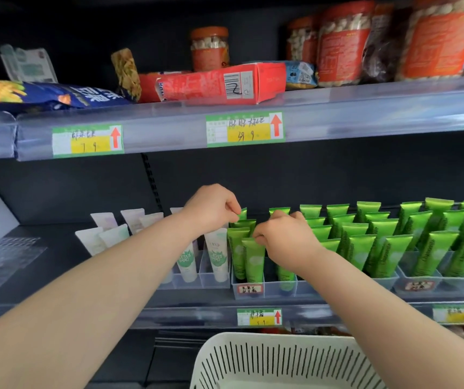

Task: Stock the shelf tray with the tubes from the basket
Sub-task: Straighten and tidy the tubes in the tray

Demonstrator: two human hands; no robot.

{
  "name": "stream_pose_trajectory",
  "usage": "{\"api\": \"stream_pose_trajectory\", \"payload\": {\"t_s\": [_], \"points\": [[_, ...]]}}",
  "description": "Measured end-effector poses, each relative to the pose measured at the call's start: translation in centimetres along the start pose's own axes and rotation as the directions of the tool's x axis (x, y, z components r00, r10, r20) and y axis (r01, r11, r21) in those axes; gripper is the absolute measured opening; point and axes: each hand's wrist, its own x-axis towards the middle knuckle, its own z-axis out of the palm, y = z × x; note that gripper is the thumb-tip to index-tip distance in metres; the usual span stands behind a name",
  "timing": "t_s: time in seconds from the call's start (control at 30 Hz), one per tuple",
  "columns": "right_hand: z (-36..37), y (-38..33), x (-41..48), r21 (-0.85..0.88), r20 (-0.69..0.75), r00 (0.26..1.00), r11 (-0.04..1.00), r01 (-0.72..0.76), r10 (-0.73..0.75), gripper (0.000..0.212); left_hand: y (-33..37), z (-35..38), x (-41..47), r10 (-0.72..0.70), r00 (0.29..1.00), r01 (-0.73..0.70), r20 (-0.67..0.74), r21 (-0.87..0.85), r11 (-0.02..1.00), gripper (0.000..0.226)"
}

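- Green tubes [379,242] stand upright in rows, caps down, in the clear shelf tray [249,290] on the lower shelf, just right of the white tubes [217,256].
- Your left hand [211,209] reaches over the tray's leftmost green column; its fingers [232,210] pinch the crimped top of a rear tube [243,215].
- Your right hand [284,238] is just beside it, fingers [261,236] curled and pinching the top edge of the front tube [253,259] in that same column.
- Your white slotted basket [275,360] sits below the shelf edge, nearest you.
- On the upper shelf [169,127] you have a red box [219,84], orange-labelled jars [343,43] and snack bags.
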Motion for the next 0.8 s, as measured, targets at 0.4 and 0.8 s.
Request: {"api": "stream_pose_trajectory", "payload": {"t_s": [0.4,0.8], "points": [[-0.7,1.0,-1.1,0.201,-0.013,0.998,0.978,-0.062,0.066,0.038,0.5,1.3,-0.2,0.002,0.993,-0.022,0.122,0.158,0.987,0.022],[-0.5,2.5,-2.0,0.251,-0.115,0.989,0.966,-0.064,0.096,0.048,2.5,2.7,0.2,0.036,0.997,-0.049,0.071,0.179,0.983,0.022]]}}
